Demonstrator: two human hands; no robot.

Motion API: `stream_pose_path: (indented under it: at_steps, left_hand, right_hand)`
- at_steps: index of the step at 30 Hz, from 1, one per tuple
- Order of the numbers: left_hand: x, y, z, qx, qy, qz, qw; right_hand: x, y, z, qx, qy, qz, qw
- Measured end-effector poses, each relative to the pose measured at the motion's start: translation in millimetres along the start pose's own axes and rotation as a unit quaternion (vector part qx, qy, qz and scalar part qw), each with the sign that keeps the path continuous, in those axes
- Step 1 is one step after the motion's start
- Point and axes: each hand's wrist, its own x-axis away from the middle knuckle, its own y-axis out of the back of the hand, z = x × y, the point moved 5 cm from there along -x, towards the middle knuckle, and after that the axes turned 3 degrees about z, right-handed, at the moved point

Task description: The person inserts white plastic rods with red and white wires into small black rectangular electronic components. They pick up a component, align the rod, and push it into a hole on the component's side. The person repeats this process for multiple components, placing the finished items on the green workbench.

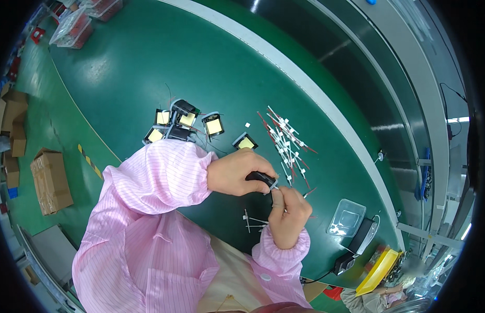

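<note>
Black curved plastic piece (259, 178): gripping it in left hand (237, 171), pinching at its grey edge (274, 185) with right hand (289, 211), above green tabletop (138, 57), near red-and-white wires with white connectors (287, 142) and black plastic frames with pale yellow squares (213, 126)

Wire bundle (285, 142) on table (148, 62), right of part cluster (183, 131); tray (347, 218) farther right.
</note>
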Motion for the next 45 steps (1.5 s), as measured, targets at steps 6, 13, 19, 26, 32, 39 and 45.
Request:
stream_pose_path:
  at_steps: [6,13,19,26,32,39,45]
  left_hand:
    - [-4,37,-7,0.088,0.072,0.029,0.993]
    - [-1,69,-7,0.136,-0.074,-0.276,0.949]
    - [-2,60,-10,-0.387,-0.017,-0.199,0.9]
    - [5,43,5,-0.5,0.05,-0.168,0.848]
    - [-23,89,-12,-0.536,0.217,-0.117,0.808]
    - [-81,149,41,-0.515,0.164,-0.062,0.839]
    - [-66,95,-15,-0.514,0.192,-0.014,0.836]
  right_hand:
    - [2,6,-13,-0.131,-0.126,0.041,0.983]
    - [7,-7,-24,0.155,-0.103,0.153,0.97]
    - [11,-15,-34,0.166,-0.082,0.158,0.97]
    - [2,-11,-26,0.126,-0.107,0.108,0.98]
    - [6,-14,-34,0.154,-0.101,0.129,0.974]
    - [5,-18,-30,0.147,-0.102,0.129,0.975]
    - [8,-11,-32,0.171,-0.12,0.098,0.973]
